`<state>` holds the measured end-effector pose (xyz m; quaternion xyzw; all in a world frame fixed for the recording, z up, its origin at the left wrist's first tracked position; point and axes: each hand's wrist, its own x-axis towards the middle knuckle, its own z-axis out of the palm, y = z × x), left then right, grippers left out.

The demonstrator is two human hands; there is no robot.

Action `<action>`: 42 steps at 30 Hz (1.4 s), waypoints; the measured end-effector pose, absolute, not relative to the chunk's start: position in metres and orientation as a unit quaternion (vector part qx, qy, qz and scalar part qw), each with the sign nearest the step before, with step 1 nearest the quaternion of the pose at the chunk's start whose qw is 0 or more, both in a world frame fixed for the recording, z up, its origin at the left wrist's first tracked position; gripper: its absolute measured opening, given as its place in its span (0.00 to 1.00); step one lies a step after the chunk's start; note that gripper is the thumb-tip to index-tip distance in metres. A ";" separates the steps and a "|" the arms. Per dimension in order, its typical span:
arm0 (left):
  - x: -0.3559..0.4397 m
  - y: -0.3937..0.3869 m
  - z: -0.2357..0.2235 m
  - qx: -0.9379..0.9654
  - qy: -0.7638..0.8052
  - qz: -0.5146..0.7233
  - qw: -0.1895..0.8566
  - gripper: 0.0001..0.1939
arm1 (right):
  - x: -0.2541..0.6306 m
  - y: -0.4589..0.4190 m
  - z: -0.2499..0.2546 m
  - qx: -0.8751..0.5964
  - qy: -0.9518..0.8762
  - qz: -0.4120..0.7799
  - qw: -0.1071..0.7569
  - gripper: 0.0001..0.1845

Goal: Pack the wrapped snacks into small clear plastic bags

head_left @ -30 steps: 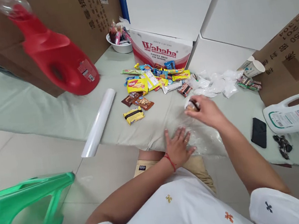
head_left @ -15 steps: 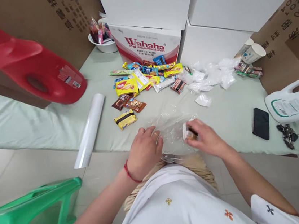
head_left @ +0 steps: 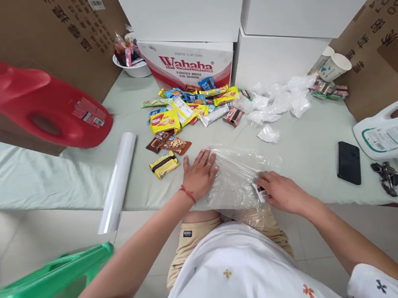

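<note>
Near the front edge of the table (head_left: 308, 155), the right hand (head_left: 283, 193) pinches a small packet (head_left: 260, 192) over clear plastic film (head_left: 234, 176); the left hand (head_left: 199, 175) lies flat, fingers loosely spread, on the film's left side, beside a yellow packet (head_left: 164, 165).

The plastic film (head_left: 234, 183) is clear, the tablecloth (head_left: 306, 155) pale green, the jug (head_left: 14, 92) red.

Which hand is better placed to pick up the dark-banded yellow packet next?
Left, probably: the left hand rests near that yellow packet, palm down at the edge of the clear plastic, apparently gripping nothing. The right hand is farther off, holding a small item.
</note>
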<state>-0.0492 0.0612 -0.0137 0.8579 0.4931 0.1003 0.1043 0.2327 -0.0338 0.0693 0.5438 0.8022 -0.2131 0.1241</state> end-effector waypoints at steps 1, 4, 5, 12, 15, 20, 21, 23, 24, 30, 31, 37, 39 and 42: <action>-0.051 0.056 -0.014 0.852 0.504 0.102 0.101 0.27 | 0.237 -0.029 0.074 0.554 0.795 -0.218 0.117 0.25; -0.050 0.040 -0.015 0.829 0.540 0.110 0.089 0.29 | 0.236 -0.011 0.096 0.595 0.773 -0.212 0.065 0.21; -0.049 0.036 -0.016 0.819 0.556 0.113 0.084 0.29 | 0.231 -0.005 0.104 0.610 0.766 -0.198 0.048 0.21; -0.060 0.018 -0.016 0.777 0.614 0.118 0.069 0.31 | 0.150 0.020 0.103 0.568 0.802 -0.166 0.074 0.18; -0.076 0.008 -0.014 0.779 0.614 0.105 0.072 0.30 | 0.141 0.023 0.072 0.532 0.818 -0.204 0.084 0.28; -0.108 -0.016 -0.019 0.791 0.596 0.114 0.085 0.34 | 0.180 0.009 0.034 0.573 0.791 -0.187 -0.104 0.41; -0.114 -0.020 -0.020 0.791 0.592 0.125 0.091 0.34 | 0.190 0.003 0.027 0.587 0.782 -0.166 -0.125 0.41; -0.122 -0.023 -0.023 0.788 0.586 0.157 0.104 0.34 | 0.208 -0.008 0.012 0.591 0.785 -0.141 -0.116 0.44; -0.125 -0.023 -0.023 0.786 0.581 0.177 0.112 0.32 | 0.215 -0.013 0.005 0.585 0.793 -0.137 -0.097 0.45; -0.131 0.004 -0.010 0.712 0.607 0.324 0.137 0.13 | 0.244 0.001 -0.007 0.599 0.791 -0.116 -0.039 0.40; -0.130 0.009 -0.005 0.674 0.636 0.359 0.113 0.12 | 0.246 0.008 -0.001 0.601 0.788 -0.117 -0.057 0.37; -0.102 0.015 0.010 0.706 0.581 0.393 0.099 0.14 | 0.216 0.038 0.030 0.564 0.796 -0.131 -0.176 0.26; -0.087 0.016 0.004 0.786 0.532 0.292 0.118 0.18 | 0.198 0.046 0.024 0.526 0.829 -0.133 -0.134 0.28; -0.073 0.026 -0.009 0.842 0.506 0.160 0.101 0.25 | 0.185 0.061 0.009 0.523 0.841 -0.128 -0.053 0.29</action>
